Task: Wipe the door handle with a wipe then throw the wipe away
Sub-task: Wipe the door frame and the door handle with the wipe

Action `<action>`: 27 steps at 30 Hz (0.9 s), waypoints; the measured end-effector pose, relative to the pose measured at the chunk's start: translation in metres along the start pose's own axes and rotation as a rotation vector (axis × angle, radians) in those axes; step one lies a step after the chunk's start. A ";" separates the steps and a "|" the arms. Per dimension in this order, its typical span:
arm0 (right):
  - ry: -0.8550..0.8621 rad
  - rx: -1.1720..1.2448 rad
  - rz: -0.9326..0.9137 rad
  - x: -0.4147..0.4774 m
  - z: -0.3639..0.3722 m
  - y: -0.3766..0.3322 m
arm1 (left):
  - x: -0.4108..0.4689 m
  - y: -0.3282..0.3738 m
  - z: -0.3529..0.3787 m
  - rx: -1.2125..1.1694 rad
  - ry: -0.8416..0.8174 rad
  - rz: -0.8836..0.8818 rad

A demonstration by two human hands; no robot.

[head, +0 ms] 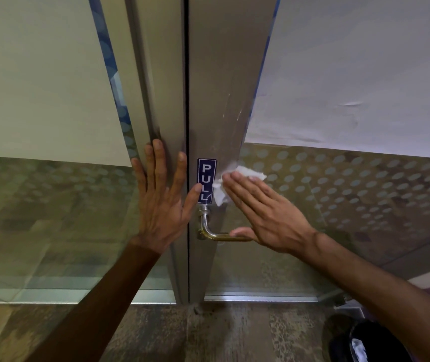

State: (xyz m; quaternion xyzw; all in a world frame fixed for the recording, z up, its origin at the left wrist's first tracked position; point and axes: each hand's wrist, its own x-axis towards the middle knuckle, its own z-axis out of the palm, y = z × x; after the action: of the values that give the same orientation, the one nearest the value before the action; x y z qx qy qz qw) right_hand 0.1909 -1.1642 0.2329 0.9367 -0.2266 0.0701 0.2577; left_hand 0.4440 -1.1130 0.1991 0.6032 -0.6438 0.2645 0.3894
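Note:
A curved metal door handle (pixel 210 232) sticks out of the grey door frame (pixel 224 100), just below a blue PULL sign (pixel 206 180). My right hand (pixel 263 212) lies flat on the frame above the handle and presses a crumpled white wipe (pixel 220 193) against the metal beside the sign. Its thumb rests over the handle's bar, hiding the far end. My left hand (pixel 163 199) is spread flat on the neighbouring frame left of the door gap, holding nothing, with its thumb tip touching the sign.
Glass panels with frosted dots and white sheets flank the frames on both sides. A black bin (pixel 365 340) with something white inside stands on the floor at the lower right. Speckled floor lies below the door.

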 end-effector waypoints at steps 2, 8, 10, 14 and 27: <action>0.078 -0.005 0.038 0.014 -0.011 0.004 | 0.000 0.000 0.000 -0.002 0.000 0.004; 0.076 0.000 -0.028 0.017 -0.007 -0.002 | 0.000 0.000 0.000 0.009 0.007 0.006; -0.007 0.003 -0.097 0.009 0.004 -0.007 | 0.000 0.000 0.000 0.003 0.005 0.004; -0.189 0.007 -0.215 0.000 0.022 -0.013 | 0.000 -0.001 0.000 0.002 0.002 0.003; -0.166 0.055 -0.233 0.008 -0.006 0.013 | 0.000 -0.001 0.001 0.003 -0.005 0.005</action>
State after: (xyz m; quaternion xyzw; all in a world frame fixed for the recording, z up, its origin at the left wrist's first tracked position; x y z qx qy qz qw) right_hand 0.1924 -1.1741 0.2457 0.9659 -0.1348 -0.0319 0.2188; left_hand 0.4449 -1.1138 0.1988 0.6029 -0.6458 0.2648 0.3864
